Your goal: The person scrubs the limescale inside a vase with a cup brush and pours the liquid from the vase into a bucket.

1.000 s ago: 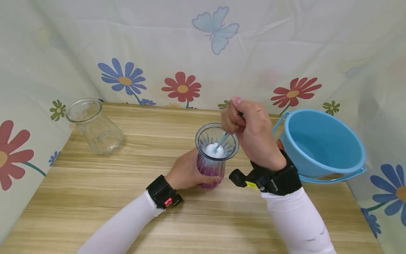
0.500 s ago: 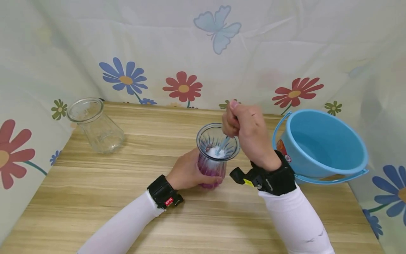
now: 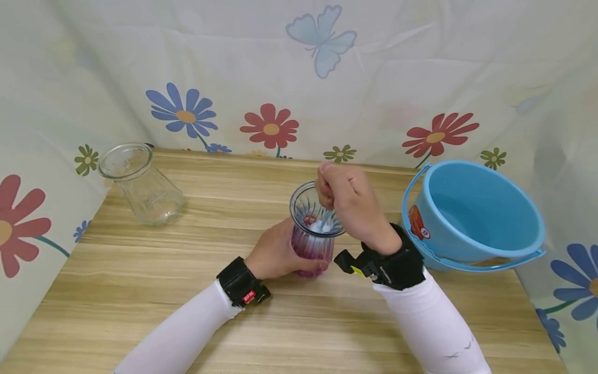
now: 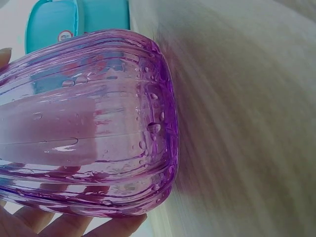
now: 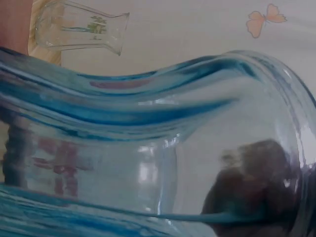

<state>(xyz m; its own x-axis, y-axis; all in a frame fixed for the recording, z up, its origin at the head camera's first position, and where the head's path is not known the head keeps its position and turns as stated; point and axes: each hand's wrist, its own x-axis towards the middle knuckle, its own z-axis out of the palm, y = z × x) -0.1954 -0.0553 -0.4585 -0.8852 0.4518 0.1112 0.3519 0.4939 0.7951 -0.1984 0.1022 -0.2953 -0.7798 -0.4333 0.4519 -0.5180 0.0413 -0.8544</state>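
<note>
A ribbed glass vase, blue toward its rim and purple at its base, stands upright on the table. My left hand grips its lower body, thumb around the near side. Droplets dot the purple base in the left wrist view. Over the mouth, my right hand holds the thin blue handle of a sponge bottle brush. Its white head sits inside the vase, and the fingers hide the top of the handle. Through the blue glass in the right wrist view, that hand looks dark and blurred.
A clear glass vase stands at the back left of the wooden table. On the right is a light blue bucket with its handle lowered. A floral curtain hangs behind and along both sides.
My right hand has moved down and slightly left, and the brush's white head is deeper in the vase. The left hand keeps its grip in about the same place.
</note>
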